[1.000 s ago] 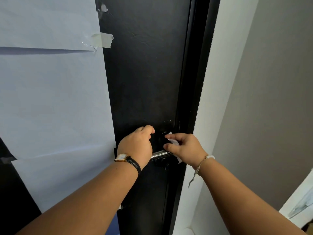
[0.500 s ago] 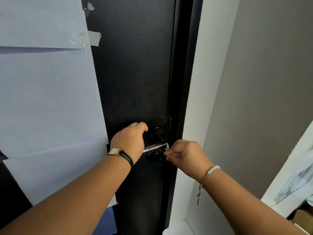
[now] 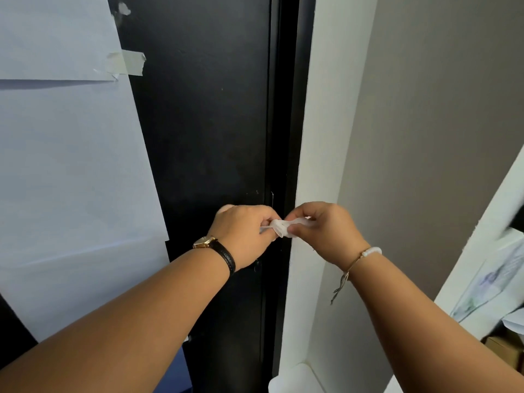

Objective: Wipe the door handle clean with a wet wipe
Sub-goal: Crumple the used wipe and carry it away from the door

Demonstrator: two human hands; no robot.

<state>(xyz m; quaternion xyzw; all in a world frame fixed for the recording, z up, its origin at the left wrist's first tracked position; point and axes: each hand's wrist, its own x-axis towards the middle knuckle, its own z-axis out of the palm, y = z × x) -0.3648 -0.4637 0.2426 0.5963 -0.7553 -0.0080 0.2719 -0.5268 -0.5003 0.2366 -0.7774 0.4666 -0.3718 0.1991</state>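
A small crumpled white wet wipe (image 3: 283, 226) is stretched between both hands in front of the black door (image 3: 204, 123). My left hand (image 3: 243, 234), with a watch on its wrist, pinches the wipe's left end. My right hand (image 3: 326, 231), with a bracelet on its wrist, pinches the right end. Both hands are off the door. The door handle is hidden behind my left hand.
White paper sheets (image 3: 71, 165) are taped over the door's left side. A white door frame (image 3: 317, 165) and a grey wall (image 3: 425, 137) lie to the right. A white shelf edge (image 3: 482, 245) with papers and a cardboard box (image 3: 502, 350) is at the far right.
My left hand has let go of the handle and moved right to meet my right hand. Both now pull at the wipe, and the handle is hidden.
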